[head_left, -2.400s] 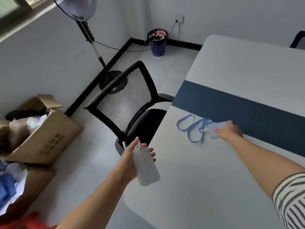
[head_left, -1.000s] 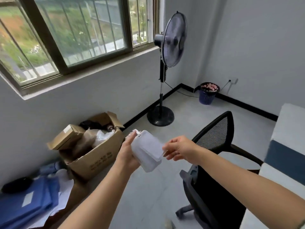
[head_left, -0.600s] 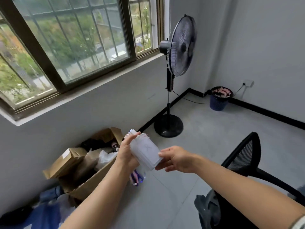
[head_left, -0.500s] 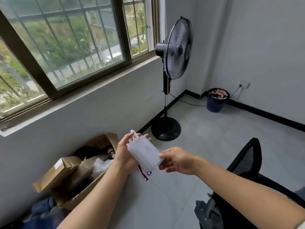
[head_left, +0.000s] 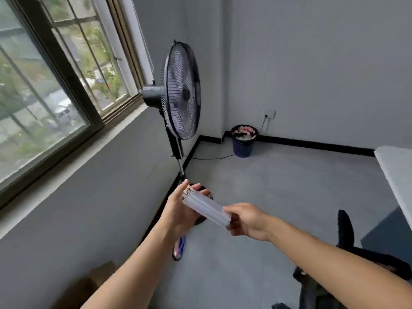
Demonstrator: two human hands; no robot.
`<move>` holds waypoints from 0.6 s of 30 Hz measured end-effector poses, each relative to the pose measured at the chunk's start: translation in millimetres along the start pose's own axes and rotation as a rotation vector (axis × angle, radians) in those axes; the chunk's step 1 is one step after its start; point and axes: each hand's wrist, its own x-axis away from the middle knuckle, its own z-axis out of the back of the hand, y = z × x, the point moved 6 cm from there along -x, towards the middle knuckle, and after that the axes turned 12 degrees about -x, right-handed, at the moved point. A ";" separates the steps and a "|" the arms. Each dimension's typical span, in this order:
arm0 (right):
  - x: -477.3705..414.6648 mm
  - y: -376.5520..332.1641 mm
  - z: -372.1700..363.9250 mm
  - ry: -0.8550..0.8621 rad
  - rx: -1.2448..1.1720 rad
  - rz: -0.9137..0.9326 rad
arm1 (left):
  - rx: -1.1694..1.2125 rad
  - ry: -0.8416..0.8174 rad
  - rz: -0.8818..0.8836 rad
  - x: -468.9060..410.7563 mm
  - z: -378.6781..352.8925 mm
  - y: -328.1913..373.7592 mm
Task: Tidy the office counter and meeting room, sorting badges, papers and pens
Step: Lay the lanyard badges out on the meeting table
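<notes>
A stack of clear plastic badge holders (head_left: 206,207) is held edge-on in mid-air in front of me. My left hand (head_left: 180,211) grips its upper left end, where small metal clips show. My right hand (head_left: 247,220) pinches the lower right end of the same stack. Blue and red lanyard loops (head_left: 179,247) hang below my left wrist. The corner of the white meeting table (head_left: 395,168) shows at the right edge.
A black standing fan (head_left: 181,92) stands by the window wall straight ahead, its cable running to a wall socket. A blue waste bin (head_left: 243,141) sits in the corner. A black office chair (head_left: 347,241) is at lower right. A cardboard box flap (head_left: 100,272) shows at bottom left.
I have turned from the table toward the window corner. The badge picked off the table has joined the stack in my left hand, and the stack has tilted from face-on to edge-on.
</notes>
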 end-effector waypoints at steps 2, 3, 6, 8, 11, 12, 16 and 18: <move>-15.4 -27.6 18.5 0.108 -0.084 0.041 | -0.059 -0.069 0.019 -42.6 -15.4 17.3; -19.6 -38.7 26.4 0.139 -0.110 0.058 | -0.089 -0.083 0.019 -58.7 -24.2 22.1; -34.4 -69.9 56.7 0.221 -0.165 0.104 | -0.109 -0.137 0.048 -111.9 -55.9 28.4; -46.7 -90.9 82.6 0.281 -0.211 0.131 | -0.099 -0.175 0.094 -153.8 -79.1 29.0; -73.2 -120.7 128.7 0.361 -0.286 0.156 | -0.089 -0.264 0.138 -215.9 -118.0 31.9; -79.4 -127.6 138.7 0.372 -0.295 0.148 | -0.092 -0.287 0.131 -228.1 -126.6 35.5; -122.5 -177.4 193.4 0.368 -0.290 0.114 | -0.108 -0.339 0.160 -307.8 -178.4 51.4; -138.8 -213.0 221.9 0.370 -0.292 0.142 | -0.117 -0.364 0.199 -349.0 -211.6 67.3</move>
